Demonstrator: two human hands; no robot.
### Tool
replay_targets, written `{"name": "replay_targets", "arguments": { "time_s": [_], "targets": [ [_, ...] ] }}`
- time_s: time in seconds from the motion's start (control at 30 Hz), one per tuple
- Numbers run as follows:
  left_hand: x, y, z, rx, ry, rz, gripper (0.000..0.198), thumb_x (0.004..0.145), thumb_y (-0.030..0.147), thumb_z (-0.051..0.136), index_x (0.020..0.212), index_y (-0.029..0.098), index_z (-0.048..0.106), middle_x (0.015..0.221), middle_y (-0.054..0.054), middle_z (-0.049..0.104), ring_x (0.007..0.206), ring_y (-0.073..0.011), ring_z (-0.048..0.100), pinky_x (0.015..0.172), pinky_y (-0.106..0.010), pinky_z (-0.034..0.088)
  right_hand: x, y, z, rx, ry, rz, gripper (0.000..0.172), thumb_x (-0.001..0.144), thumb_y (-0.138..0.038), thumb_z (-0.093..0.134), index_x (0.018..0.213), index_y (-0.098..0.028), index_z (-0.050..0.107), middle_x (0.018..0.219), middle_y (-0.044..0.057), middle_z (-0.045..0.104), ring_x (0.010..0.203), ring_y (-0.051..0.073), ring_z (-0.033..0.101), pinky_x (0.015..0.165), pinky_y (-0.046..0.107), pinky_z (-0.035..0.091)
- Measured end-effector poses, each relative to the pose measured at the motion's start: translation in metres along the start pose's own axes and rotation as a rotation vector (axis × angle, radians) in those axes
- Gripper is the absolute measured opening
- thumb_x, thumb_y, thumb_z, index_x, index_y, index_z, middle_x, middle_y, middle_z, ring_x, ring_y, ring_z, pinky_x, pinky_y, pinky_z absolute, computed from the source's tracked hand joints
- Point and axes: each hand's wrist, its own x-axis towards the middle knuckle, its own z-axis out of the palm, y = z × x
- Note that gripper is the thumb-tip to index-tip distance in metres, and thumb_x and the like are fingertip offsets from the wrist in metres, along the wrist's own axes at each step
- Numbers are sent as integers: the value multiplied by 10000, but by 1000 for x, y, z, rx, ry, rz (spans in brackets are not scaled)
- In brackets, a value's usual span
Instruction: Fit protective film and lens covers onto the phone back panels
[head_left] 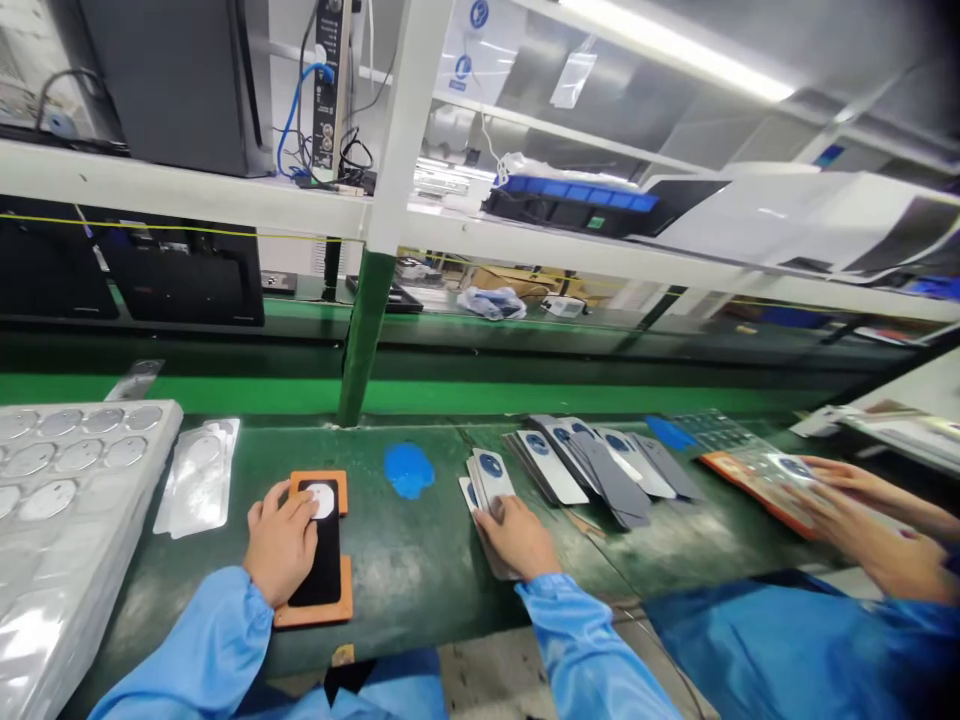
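My left hand (283, 540) rests over the left side of an orange fixture (328, 610), fingers curled and fingertips on a white round piece (323, 500). That piece sits at the top of a black phone-shaped panel (325, 565) lying in the fixture. To the right, my right hand (521, 535) grips the edge of a small stack of pale phone back covers (491, 480) with dark round camera areas. Its thumb is on the top cover; the other fingers are partly hidden. A blue round patch (409, 470) lies on the green bench between both hands.
A white tray (127, 490) with round clear-topped pieces stands at left, beside clear film sheets (199, 480). More phone back covers (551, 470) fan out to the right. A co-worker's hands (862, 510) hold a cover over another orange fixture (757, 490). A green post (366, 335) rises behind the bench.
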Motion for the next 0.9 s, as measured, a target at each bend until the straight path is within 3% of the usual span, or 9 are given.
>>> {"name": "replay_targets", "arguments": {
  "time_s": [0.13,0.3,0.4,0.5,0.57,0.63,0.77,0.83,0.9],
  "targets": [
    [-4,0,1,-23,40,-29,240,842,216,559,1015,285,711,1220,-63,682,1300,-388,412,957,-572,334,-4,-4,10,-17,-30,-29,345,857,-444,554,1045,-198,706,1124,125,696,1006,248,651,839,331,471],
    [-10,1,-6,-136,131,-112,173,847,221,562,918,232,719,1164,-80,682,1306,-373,405,1042,-581,300,5,-6,-7,-51,5,-38,225,857,-290,530,815,-196,730,781,72,724,694,195,660,646,280,433],
    [-8,15,-13,-372,146,-239,166,851,274,584,966,226,692,1126,-81,679,1215,-331,501,1043,-538,349,7,-12,-30,-89,155,18,328,909,-215,408,865,-123,720,754,136,709,650,214,647,624,310,413],
    [-1,45,-18,-784,14,-422,243,855,342,612,1057,212,648,1122,-89,674,1038,-261,614,966,-452,445,-9,-41,-49,-95,314,5,427,971,-246,309,1075,-48,673,829,216,704,691,263,654,635,357,420],
    [5,69,-18,-1084,-70,-512,307,840,372,650,1091,197,621,1153,-103,668,1040,-236,629,952,-401,462,-35,-78,-53,-55,334,-136,407,985,-282,339,1173,-86,644,866,196,714,746,272,664,676,371,449],
    [9,87,-18,-1332,-99,-581,364,815,398,688,1094,180,603,1141,-116,673,1047,-225,637,930,-362,472,-71,-122,-52,20,283,-369,339,973,-294,416,1185,-173,651,917,131,732,814,244,676,754,356,488],
    [5,89,-24,-1539,-138,-693,379,730,305,735,1045,154,589,879,-64,710,760,-181,669,738,-304,501,-130,-190,-57,334,146,-850,264,935,-315,522,1137,-220,663,1117,92,718,967,228,676,897,382,518],
    [-4,79,-33,-1552,-144,-717,371,664,184,716,1009,147,582,785,-32,699,665,-157,648,661,-267,483,-134,-203,-65,499,66,-932,244,931,-316,543,1119,-210,657,1101,102,715,974,231,672,886,396,537],
    [-15,70,-42,-1563,-155,-731,374,613,104,670,970,146,568,742,-13,686,611,-133,617,600,-231,450,-123,-207,-70,576,9,-892,213,933,-290,539,1095,-210,652,1082,101,708,990,224,665,877,385,552]
  ]
}}
